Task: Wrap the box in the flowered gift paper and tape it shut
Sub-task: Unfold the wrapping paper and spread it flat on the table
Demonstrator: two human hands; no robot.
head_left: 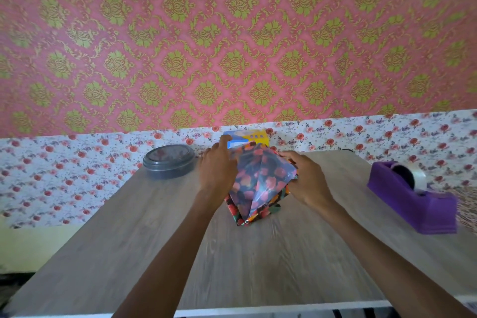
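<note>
**Both hands on the half-wrapped parcel at mid-surface**

Head view: The left hand [219, 166] lies against the left side of the flowered gift paper [260, 181]. Its fingers [224, 140] are fairly straight and press the sheet inward, and the forefinger reaches past the paper's far edge to a blue and yellow carton [249, 138]. The right hand [307, 181] takes the opposite side. Its fingers [287, 155] curl over the upper right edge and the thumb sits lower on the same flank, so this hand grips the paper.

The paper is glossy and dark, printed with red, pink and orange blooms. It is folded into slanting flaps that meet in a raised crease along the top and run to a point at the near end. The box beneath is hidden. I cannot tell whether the blue and yellow carton is its bare far end or a separate thing. The print on the carton is too blurred to read.

The parcel rests on a pale wood-grain surface [232, 266], near its far middle. Well to the right stands a purple plastic tape dispenser [413, 204] holding a roll of clear tape [413, 175]. To the left, near the far edge, sits a round, shallow, dark grey container [169, 161] with a lid on it.

Behind is pink wallpaper [232, 33] with green damask figures, above a white band [64, 175] strewn with small red roses.
</note>
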